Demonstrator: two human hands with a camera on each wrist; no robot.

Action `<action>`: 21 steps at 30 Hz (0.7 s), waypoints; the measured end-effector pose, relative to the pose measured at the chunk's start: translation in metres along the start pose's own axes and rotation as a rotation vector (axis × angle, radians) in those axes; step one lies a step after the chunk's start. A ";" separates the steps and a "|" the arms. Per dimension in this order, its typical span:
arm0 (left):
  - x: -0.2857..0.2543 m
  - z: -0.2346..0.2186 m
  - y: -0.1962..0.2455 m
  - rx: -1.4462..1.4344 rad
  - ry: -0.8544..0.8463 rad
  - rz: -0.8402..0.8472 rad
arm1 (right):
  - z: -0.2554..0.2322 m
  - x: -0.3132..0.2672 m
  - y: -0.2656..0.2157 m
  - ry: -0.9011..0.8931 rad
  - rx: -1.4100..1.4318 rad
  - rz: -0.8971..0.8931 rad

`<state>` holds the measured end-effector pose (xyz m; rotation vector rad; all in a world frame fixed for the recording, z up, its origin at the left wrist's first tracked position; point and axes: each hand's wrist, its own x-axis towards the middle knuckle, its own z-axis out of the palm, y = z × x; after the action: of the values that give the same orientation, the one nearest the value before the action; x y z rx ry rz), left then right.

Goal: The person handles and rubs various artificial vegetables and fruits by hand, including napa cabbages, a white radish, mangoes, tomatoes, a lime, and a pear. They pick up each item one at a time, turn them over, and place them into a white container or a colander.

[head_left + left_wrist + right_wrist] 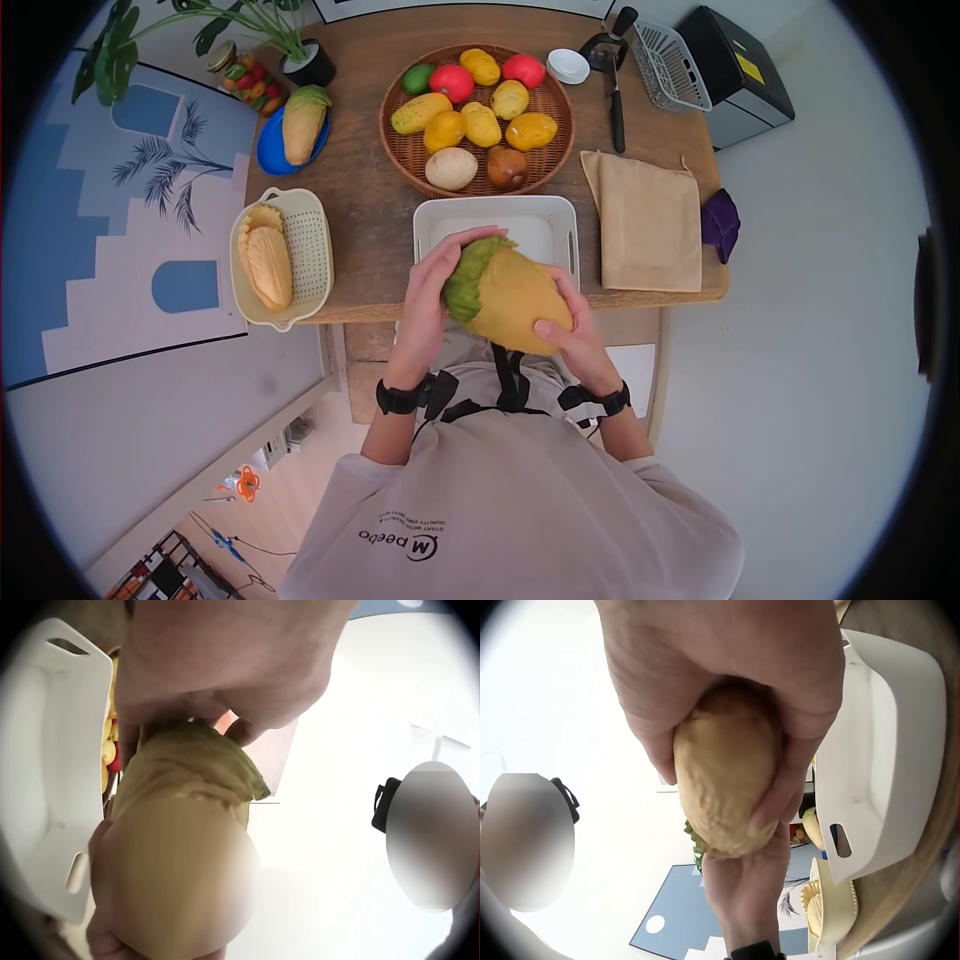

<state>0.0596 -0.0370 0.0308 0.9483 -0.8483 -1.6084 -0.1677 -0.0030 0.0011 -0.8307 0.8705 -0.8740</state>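
Curling round the green-topped toy vegetable (518,300) at nine and four o'clock, left hand (430,302) and right hand (582,345) could drop it by slackening.

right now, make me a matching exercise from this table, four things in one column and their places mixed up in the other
Things:
1. green-topped yellow object
2. wicker basket
3. beige cloth
4. blue plate

Places:
A. on the table, beyond the white tray
B. left of the wicker basket
C. held between the left hand and right hand
D. right of the white tray

Right pairs: 1-C, 2-A, 3-D, 4-B
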 end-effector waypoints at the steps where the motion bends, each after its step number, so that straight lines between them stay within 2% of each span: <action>1: 0.001 -0.004 -0.004 -0.027 -0.021 0.013 | 0.000 0.000 0.001 -0.043 -0.034 -0.012; 3: 0.000 -0.011 -0.009 -0.124 -0.066 -0.001 | 0.000 -0.001 0.001 -0.130 -0.103 -0.034; 4: -0.001 -0.010 -0.006 -0.172 -0.085 -0.007 | 0.001 -0.001 0.002 -0.061 0.033 -0.038; 6: -0.003 0.008 -0.007 -0.149 0.078 0.029 | 0.009 -0.001 0.005 0.072 0.303 -0.039; 7: -0.003 0.019 -0.007 -0.138 0.159 0.048 | 0.013 0.001 0.003 0.043 0.367 -0.018; 9: -0.001 0.027 -0.012 -0.221 0.202 0.055 | 0.023 0.006 -0.004 -0.010 0.496 0.022; 10: -0.001 0.028 -0.014 -0.262 0.221 0.057 | 0.026 0.007 -0.002 -0.017 0.472 0.048; 13: 0.003 0.026 -0.017 -0.226 0.194 0.224 | 0.029 0.006 0.007 -0.025 0.386 0.077; 16: -0.003 0.027 -0.014 0.083 0.194 0.260 | 0.018 0.004 0.015 -0.022 0.264 0.038; 19: -0.003 0.023 -0.004 0.193 0.161 0.326 | 0.006 0.004 0.004 -0.053 0.133 0.059; 21: -0.001 0.010 0.002 0.356 0.058 0.345 | 0.003 0.004 -0.006 -0.106 0.036 0.091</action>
<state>0.0518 -0.0360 0.0368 1.0226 -1.2106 -1.1503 -0.1654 -0.0078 0.0064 -0.7931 0.7916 -0.7572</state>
